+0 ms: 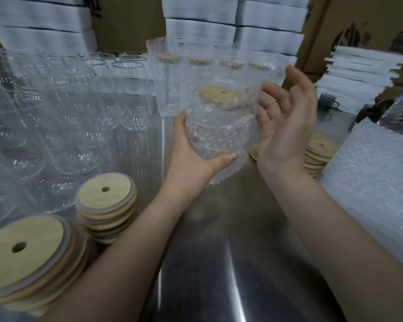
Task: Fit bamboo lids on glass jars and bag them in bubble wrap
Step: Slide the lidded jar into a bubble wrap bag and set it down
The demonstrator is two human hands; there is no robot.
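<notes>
- The left hand (191,156) grasps a bubble-wrap bag (219,140) from below, thumb across its front and fingers curled round its far side, holding it above the desk (219,252) just past the middle of the view, toward 12 o'clock.
- Inside the bag is a glass jar (209,126). Its bamboo lid (221,94), with a small hole in it, shows through the bag's open top.
- The right hand (286,122) is released, palm turned toward the bag and fingers loosely bent. Its fingertips (266,89) are at the bag's upper edge, at 3 o'clock of the lid, and nothing is pinched.
- Two stacks of bamboo lids sit toward 8 o'clock, one near (26,249) and one further in (107,196).
- Another lid stack (319,152) lies at 3 o'clock, partly hidden behind the right wrist.
- Empty glass jars (68,112) crowd the desk from 9 to 11 o'clock.
- A row of bagged jars (196,63) stands at 12 o'clock, behind the held one.
- A pile of bubble wrap (377,182) lies at 4 o'clock.
- White foam sheets (358,70) are stacked at 2 o'clock, with cardboard boxes (358,24) behind them.
</notes>
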